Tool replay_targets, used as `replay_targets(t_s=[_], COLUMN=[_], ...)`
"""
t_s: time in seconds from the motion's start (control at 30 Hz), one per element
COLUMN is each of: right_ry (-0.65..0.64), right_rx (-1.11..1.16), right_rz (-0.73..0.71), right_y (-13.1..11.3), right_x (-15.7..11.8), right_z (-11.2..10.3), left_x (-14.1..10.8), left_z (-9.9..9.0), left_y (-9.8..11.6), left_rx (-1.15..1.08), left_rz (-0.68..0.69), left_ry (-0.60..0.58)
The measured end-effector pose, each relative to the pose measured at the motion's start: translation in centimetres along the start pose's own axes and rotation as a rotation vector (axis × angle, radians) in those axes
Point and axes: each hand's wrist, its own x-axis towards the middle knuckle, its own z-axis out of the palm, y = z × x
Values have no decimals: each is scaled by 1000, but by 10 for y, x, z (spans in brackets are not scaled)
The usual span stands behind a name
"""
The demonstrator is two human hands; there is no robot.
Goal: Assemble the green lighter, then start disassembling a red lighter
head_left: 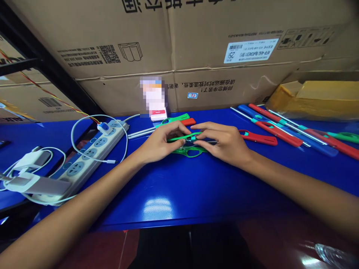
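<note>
Over the blue table, my left hand (164, 140) pinches a thin green lighter casing (182, 136) between thumb and fingers. My right hand (228, 142) is closed on the same casing's right end, its fingertips at a small teal piece (193, 138). Just below lies a translucent green lighter handle (193, 151), partly covered by my fingers. Beyond my left hand are a green handle (182, 117), a red handle (189, 122) and metal tubes (141, 132). A red lighter handle (260, 138) lies right of my right hand. Fine parts between my fingertips are hidden.
Several long lighters with red and blue handles (288, 133) lie at the right, near a taped yellow-brown box (325, 93). At the left stands a power strip (99, 144) with white cables and a charger (33, 183). A phone (159, 115) leans against a large carton (196, 48).
</note>
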Motion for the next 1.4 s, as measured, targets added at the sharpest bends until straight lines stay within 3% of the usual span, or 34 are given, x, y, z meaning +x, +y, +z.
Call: replay_targets(t_s=[0.23,0.5,0.87,1.2,1.4], right_ry=[7,53,31,60,-25], right_rx=[-79,-67,-58,-65,-17], right_rz=[-101,10,-34,-122,-45], right_y=[-2,1,5,7,12], right_x=[-1,-3,-1,1,3], right_z=[-3,4,0,-3,-8], left_x=[-1,0,-2,-4,-6], left_z=[-2,-2,2,7,6], left_y=[2,3,3,2,-3], left_rx=[52,70,139,470,539], left_rz=[51,79,76,180,186], left_ry=[-15,-16,20,117,180])
